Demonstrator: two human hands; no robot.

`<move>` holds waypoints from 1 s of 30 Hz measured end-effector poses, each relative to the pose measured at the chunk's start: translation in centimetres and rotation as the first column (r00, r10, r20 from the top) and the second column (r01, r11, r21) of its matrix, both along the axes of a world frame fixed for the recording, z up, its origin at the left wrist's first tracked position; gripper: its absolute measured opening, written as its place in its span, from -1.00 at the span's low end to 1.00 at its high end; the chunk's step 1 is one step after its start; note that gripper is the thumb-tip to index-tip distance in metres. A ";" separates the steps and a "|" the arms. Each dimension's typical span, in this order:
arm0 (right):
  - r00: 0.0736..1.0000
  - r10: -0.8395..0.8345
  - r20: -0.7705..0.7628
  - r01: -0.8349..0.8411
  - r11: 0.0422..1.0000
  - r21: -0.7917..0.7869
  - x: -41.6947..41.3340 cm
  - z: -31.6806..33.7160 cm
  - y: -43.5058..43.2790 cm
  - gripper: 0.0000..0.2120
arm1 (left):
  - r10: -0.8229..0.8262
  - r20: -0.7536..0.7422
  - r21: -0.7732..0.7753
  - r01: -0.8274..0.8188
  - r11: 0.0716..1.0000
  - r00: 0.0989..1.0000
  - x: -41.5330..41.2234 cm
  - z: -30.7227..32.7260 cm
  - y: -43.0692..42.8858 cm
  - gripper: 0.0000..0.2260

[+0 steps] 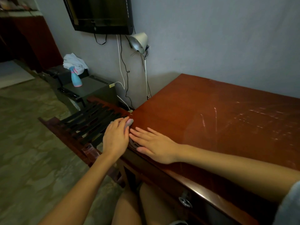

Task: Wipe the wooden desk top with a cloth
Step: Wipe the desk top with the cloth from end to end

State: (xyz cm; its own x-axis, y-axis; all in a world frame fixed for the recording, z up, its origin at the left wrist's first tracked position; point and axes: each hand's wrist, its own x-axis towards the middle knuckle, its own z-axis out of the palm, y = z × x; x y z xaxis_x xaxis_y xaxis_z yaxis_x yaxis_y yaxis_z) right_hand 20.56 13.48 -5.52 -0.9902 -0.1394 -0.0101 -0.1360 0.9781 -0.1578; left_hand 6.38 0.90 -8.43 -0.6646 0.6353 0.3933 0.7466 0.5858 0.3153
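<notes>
left hand [116,137] has its fingers [121,123] curled over the little pink cloth [129,122] right at the left edge of the desk [203,111], right hand [154,144] lies flat and empty just beside it, so imo one overshooting swipe drops the cloth onto the slatted rack [87,120] below.

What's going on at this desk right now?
A person is wiping a reddish-brown wooden desk top. Their left hand holds a small pale pink cloth at the desk's left edge, while the right hand lies flat on the wood just beside it. Pale streaks show further right on the surface. A blue and pink spray bottle stands on a grey box.
</notes>
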 end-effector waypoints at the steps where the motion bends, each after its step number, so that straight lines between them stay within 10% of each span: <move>1: 1.000 0.003 0.019 -0.003 1.000 -0.016 -0.2 0.1 0.6 -0.49 | -0.004 -0.001 -0.003 0.004 1.000 1.000 -0.1 0.0 0.0 -0.64; 16: 0.786 -0.618 0.023 0.616 0.786 0.051 -3.6 0.6 15.5 -0.47 | -0.006 -0.037 0.017 0.006 1.000 0.999 0.0 -0.2 0.2 -0.64; 30: 0.987 -0.160 -0.029 0.161 0.986 0.046 1.1 -0.1 -3.0 -0.37 | 0.095 0.105 -0.272 -0.063 0.960 0.990 0.7 2.2 0.9 -0.51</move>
